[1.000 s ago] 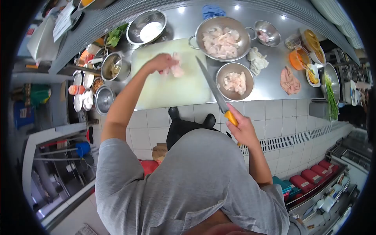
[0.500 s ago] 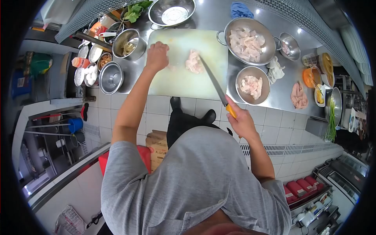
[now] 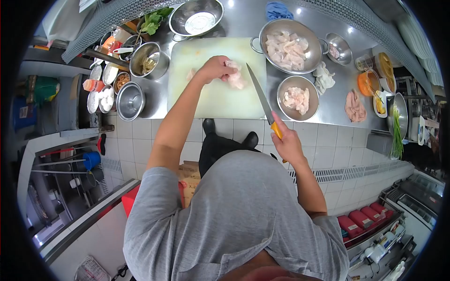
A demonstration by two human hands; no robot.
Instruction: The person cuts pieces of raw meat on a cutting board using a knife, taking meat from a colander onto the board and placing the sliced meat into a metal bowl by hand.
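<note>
On the pale cutting board [image 3: 187,100] lies a piece of raw chicken [image 3: 236,79]. My left hand [image 3: 216,70] has its fingers closed on that piece's left side; its fingertips are partly hidden. A smaller pale scrap [image 3: 191,74] rests on the board, just left of my wrist. My right hand [image 3: 287,143] grips a knife [image 3: 260,92] by its yellow handle. The blade points up and left over the board's right part, its tip a little right of the chicken and apart from it.
Right of the board stand a large colander [image 3: 309,61] of pale meat slices and a steel bowl [image 3: 313,105] of raw pieces. A white cloth [image 3: 323,78] lies beside them. Steel bowls, one [image 3: 131,101] near the edge, stand left. Another colander [image 3: 216,25] sits behind.
My left hand has moved right from the board's left side and closed on the chicken piece. My right hand keeps hold of the knife, its tip now slightly farther from the chicken.
</note>
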